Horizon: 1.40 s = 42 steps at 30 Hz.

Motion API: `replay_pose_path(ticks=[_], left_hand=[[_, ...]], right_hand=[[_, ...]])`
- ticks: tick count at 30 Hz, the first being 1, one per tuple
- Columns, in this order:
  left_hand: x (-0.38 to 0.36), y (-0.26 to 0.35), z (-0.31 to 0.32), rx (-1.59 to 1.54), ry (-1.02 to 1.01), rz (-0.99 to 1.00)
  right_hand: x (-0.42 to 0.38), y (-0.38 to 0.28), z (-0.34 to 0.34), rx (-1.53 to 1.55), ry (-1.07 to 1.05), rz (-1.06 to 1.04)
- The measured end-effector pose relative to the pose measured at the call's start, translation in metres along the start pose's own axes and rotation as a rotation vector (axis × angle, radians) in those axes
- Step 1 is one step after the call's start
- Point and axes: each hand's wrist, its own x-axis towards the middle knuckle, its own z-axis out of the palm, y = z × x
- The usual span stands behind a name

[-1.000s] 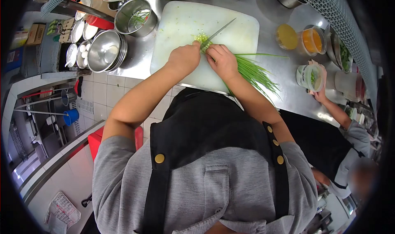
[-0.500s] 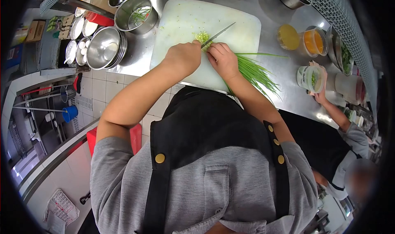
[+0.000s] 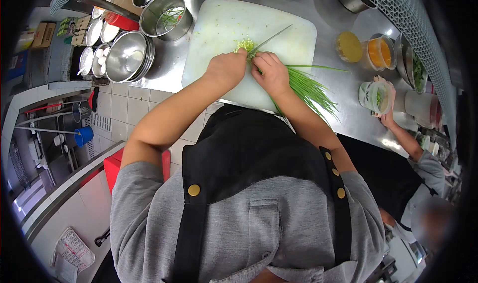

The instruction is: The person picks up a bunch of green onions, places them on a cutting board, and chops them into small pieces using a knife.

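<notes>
My left hand [image 3: 227, 69] is wrapped round the handle of a knife [image 3: 271, 38], whose blade points away to the upper right over a white cutting board [image 3: 214, 29]. Beside it, my right hand [image 3: 270, 73] has its fingers curled on the cut end of a bunch of long green scallions [image 3: 306, 89]. The scallions trail off the board's right side toward my right forearm. A small heap of chopped pale green pieces [image 3: 244, 45] lies just beyond my fingers. Part of the blade is hidden by the hands.
A pot with green stalks [image 3: 166, 31] and stacked steel bowls [image 3: 125, 58] stand left of the board. On the right are a yellow lid [image 3: 349, 46], an orange-filled tub [image 3: 379, 53] and bowls. A co-worker's hand [image 3: 389, 116] holds a clear container [image 3: 374, 96].
The knife blade has shifted slightly up and to the right, with my left hand moving a little the same way. My right hand has barely moved on the scallions.
</notes>
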Motion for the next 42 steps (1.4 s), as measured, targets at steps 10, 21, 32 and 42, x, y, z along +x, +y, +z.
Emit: replay_pose_path(ticks=[10, 21, 32, 42], left_hand=[[0.005, 0.004, 0.023, -0.071, 0.001, -0.026], [0.001, 0.004, 0.017, -0.072, -0.037, -0.053], [-0.012, 0.002, 0.011, -0.032, -0.031, -0.033], [-0.015, 0.001, -0.005, -0.041, -0.038, -0.017]], right_hand=[[0.0, 0.001, 0.0, 0.006, -0.015, 0.024], [0.0, 0.001, 0.001, 0.053, 0.003, 0.039], [-0.001, 0.002, 0.002, 0.032, -0.001, 0.025], [0.0, -0.001, 0.0, 0.026, -0.002, 0.031]])
